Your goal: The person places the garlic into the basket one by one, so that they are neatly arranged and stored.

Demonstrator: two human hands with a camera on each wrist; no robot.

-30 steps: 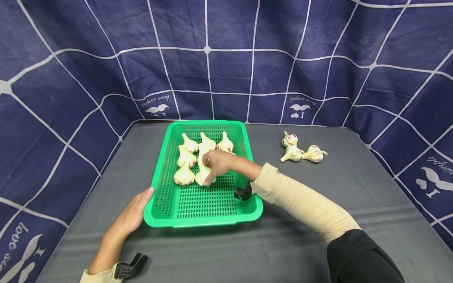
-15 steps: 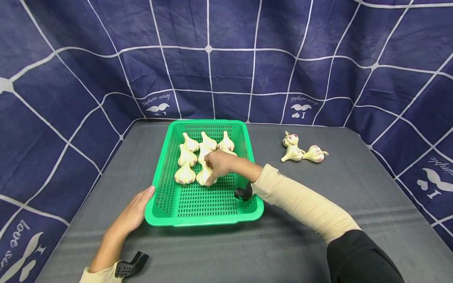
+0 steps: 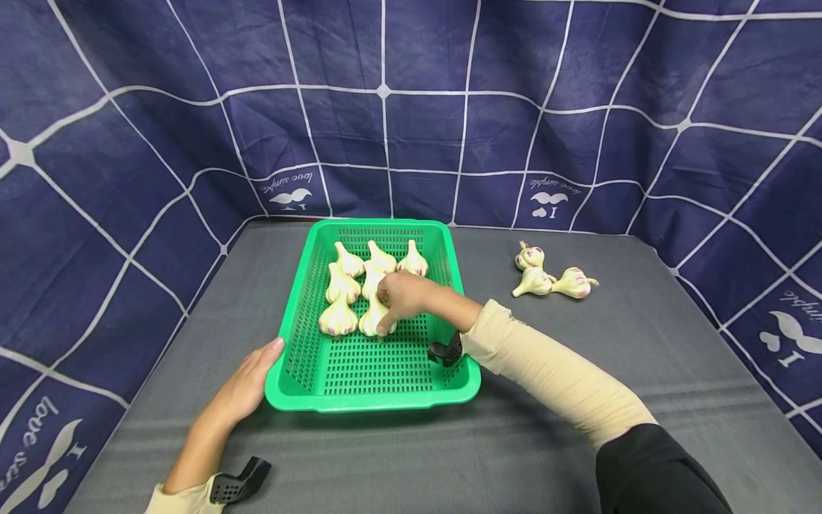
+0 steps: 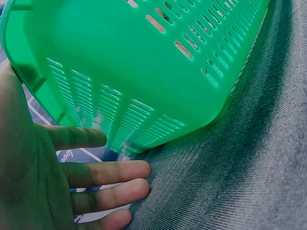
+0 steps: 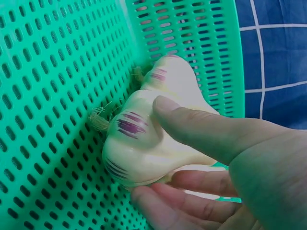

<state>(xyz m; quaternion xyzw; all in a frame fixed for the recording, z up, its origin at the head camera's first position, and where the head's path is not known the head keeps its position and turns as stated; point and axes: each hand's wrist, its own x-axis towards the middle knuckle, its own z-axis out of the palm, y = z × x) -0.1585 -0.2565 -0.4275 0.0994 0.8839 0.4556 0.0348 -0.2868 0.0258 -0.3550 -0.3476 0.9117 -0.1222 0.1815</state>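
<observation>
Inside a green perforated plastic basket (image 3: 372, 401), my right hand (image 3: 406, 294) holds a garlic bulb (image 5: 136, 153) by its round body. In the right wrist view the thumb lies on top and the fingers curl under it. That bulb's neck is partly hidden by the hand in the head view. Several other white garlic bulbs (image 3: 337, 318) lie in rows around it, toward the basket's far and left sides. My left hand (image 3: 247, 382) touches the basket's left side near the front corner. Its fingers (image 4: 108, 173) stretch out straight beneath the rim, holding nothing.
Three garlic bulbs (image 3: 574, 283) with purple streaks lie close together on the grey cloth (image 3: 514, 442), right of the basket. A navy curtain (image 3: 424, 128) with white grid lines encloses the back and sides.
The right hand has drawn back very slightly on the same garlic bulb. The left hand stays at the basket's side. The head view has shifted a little.
</observation>
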